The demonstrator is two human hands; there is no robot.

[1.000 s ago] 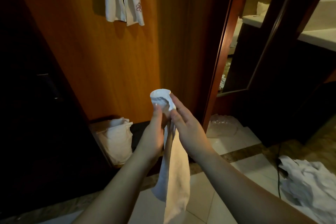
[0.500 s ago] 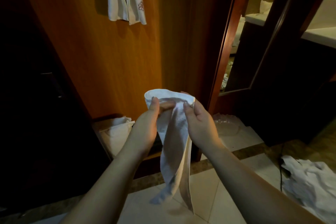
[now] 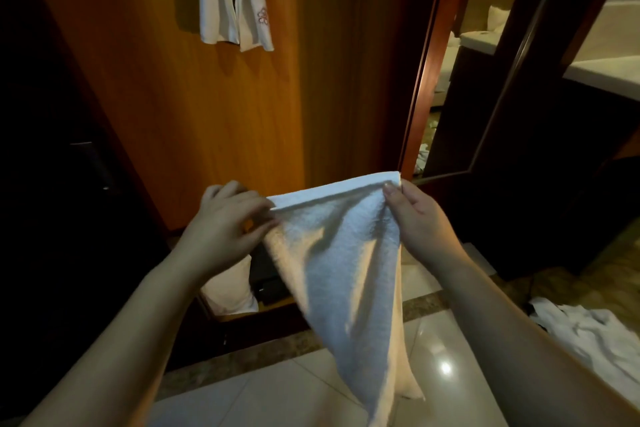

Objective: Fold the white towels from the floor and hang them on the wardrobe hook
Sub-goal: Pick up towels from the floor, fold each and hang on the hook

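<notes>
Both hands up in front of the wardrobe, apart, each pinching one top corner of a white towel [image 3: 341, 260]. Left hand [image 3: 225, 218] grips the left corner between thumb and curled fingers; right hand [image 3: 415, 218] grips the right corner, thumb on the near face. Top hem is pulled fairly taut between them, right end a bit higher than the left. Rest of the towel hangs free and narrows to a point low in the view, above the floor (can't tell if the tip touches the tiles).

Wardrobe panel [image 3: 194, 107] is orange-brown wood, directly behind the towel. Two hung towels [image 3: 232, 3] already on it near the top edge of the view, side by side; the right one shows a small reddish embroidered mark. The hook itself is out of view.

Floor [image 3: 284, 388] is glossy light tile with a darker stone strip along the wardrobe base. A crumpled pile of white towels [image 3: 595, 333] lies on the floor at far right, well apart from the hands. A white bag-like item [image 3: 228, 291] sits in the low open compartment under the left hand, partly hidden by the wrist.

Right of the wardrobe: a dark-framed opening [image 3: 450, 87] with a lit room and white bedding behind it.
</notes>
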